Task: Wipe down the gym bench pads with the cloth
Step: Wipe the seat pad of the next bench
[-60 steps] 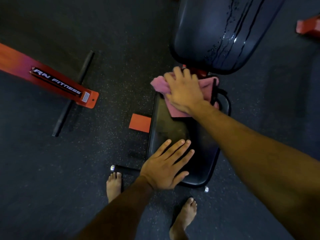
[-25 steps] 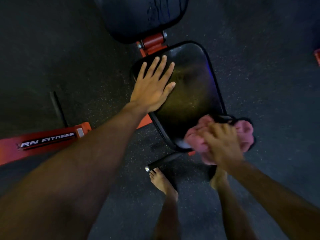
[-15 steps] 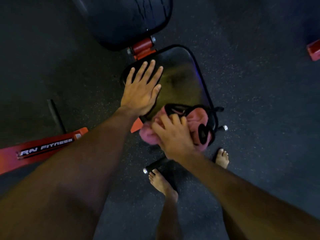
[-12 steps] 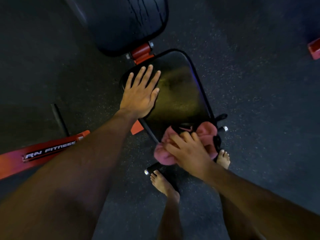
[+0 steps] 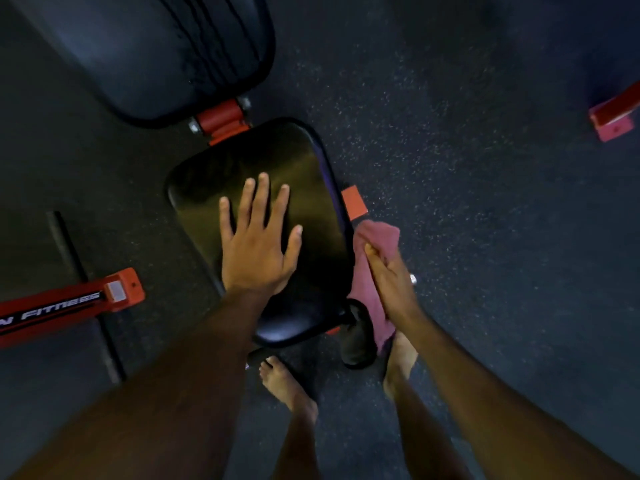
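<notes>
Along the seat pad's (image 5: 304, 188) right edge, the right hand (image 5: 391, 282) presses the pink cloth (image 5: 377, 237) against the side, fingers curled around it, while the left hand (image 5: 258, 247) lies flat on top; the back pad (image 5: 156, 53) looks streaked and seemingly awaits wiping.

Black seat pad (image 5: 304, 174) flat, glossy; pink cloth (image 5: 372, 244) against right edge (crumpled); back pad (image 5: 145, 53) beyond.
</notes>
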Action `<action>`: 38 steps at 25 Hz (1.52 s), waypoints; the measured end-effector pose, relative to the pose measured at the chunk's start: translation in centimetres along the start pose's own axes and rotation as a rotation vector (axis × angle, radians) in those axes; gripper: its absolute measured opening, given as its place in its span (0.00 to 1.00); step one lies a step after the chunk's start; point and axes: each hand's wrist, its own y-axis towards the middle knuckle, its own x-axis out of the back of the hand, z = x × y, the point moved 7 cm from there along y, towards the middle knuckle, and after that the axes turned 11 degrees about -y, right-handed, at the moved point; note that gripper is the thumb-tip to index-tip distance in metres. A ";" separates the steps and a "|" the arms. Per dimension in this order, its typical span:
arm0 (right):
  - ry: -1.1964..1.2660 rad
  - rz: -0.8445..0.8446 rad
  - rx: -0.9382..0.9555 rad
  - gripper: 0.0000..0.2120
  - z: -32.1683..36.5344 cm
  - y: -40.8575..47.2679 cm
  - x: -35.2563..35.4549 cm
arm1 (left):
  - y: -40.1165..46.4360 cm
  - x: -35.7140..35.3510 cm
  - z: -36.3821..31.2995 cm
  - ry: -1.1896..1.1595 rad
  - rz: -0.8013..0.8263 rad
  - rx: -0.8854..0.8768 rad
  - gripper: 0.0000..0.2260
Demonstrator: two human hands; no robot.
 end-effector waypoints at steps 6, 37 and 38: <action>0.040 -0.049 0.031 0.25 5.4 5.9 -0.2 | 0.0 -0.2 -0.3 0.028 0.002 -0.019 0.31; -0.073 0.294 0.339 0.22 18.9 19.8 -0.7 | -0.1 -0.1 -0.1 -0.057 -0.010 -0.032 0.28; -0.032 0.266 0.304 0.22 16.9 18.1 -0.1 | -0.1 -0.1 0.0 -0.060 -0.010 -0.026 0.28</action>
